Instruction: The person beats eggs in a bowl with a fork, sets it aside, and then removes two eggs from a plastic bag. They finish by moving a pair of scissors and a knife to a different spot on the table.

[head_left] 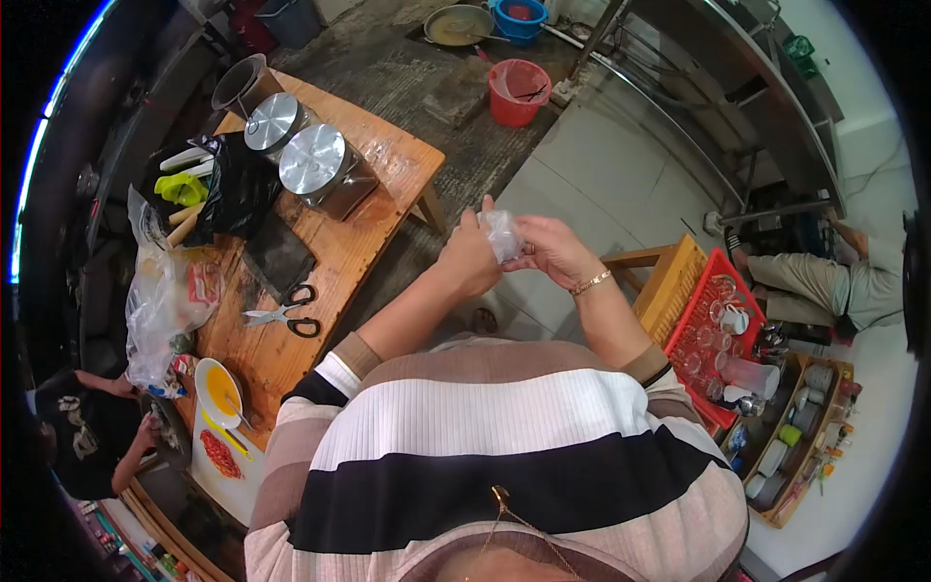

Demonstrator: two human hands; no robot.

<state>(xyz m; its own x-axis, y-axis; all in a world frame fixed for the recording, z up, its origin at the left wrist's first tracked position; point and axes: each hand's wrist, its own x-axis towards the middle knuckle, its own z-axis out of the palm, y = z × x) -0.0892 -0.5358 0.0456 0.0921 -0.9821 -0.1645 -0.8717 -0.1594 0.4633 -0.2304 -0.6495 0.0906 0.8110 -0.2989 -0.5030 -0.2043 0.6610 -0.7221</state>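
Note:
Both my hands are raised in front of my chest, above the floor beside a wooden table (364,233). Between them is a small clear plastic bag (503,234). My left hand (469,254) grips its left side and my right hand (549,248), with a gold bracelet on the wrist, pinches its right side. The bag looks crumpled; I cannot tell what is inside it.
On the table stand two lidded steel pots (315,167), black-handled scissors (289,314), a black bag (233,189) and clear bags (165,296). A red crate of glasses (718,335) is at my right. A red bucket (517,90) is on the floor. Other people sit at the left and right.

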